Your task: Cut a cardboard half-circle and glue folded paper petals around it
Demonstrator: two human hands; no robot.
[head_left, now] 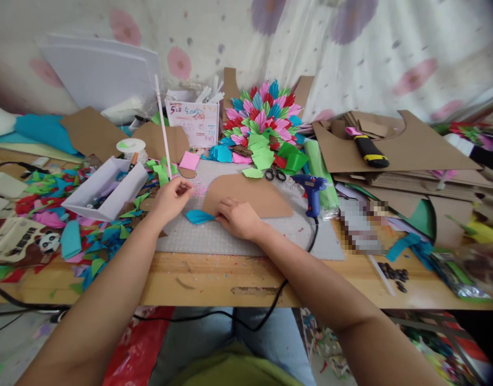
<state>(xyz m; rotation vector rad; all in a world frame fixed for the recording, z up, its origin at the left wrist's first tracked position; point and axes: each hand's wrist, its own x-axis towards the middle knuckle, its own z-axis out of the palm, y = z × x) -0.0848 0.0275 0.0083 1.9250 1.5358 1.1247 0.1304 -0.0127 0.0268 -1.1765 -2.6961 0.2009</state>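
Observation:
My right hand (238, 217) rests at the lower left edge of a brown cardboard piece (250, 194) with a curved top. Its fingers close on one end of a blue pleated paper petal (199, 216), whose other end points left over the grey cutting mat (214, 241). To the left, my left hand (173, 199) is raised with its fingers curled and tips together; what they hold, if anything, is too small to make out. A thin white stick (162, 123) rises just behind that hand; whether they touch I cannot tell. Right of the cardboard lies a blue glue gun (311, 187).
Black-handled scissors (275, 174) lie behind the cardboard. A colourful petal piece (266, 110) stands at the back. On the left are a white box (105, 187) and paper scraps (109, 246). Stacked cardboard (395, 145) holds a cutter (369, 149). The glue gun's cord (276, 300) crosses the table's front edge.

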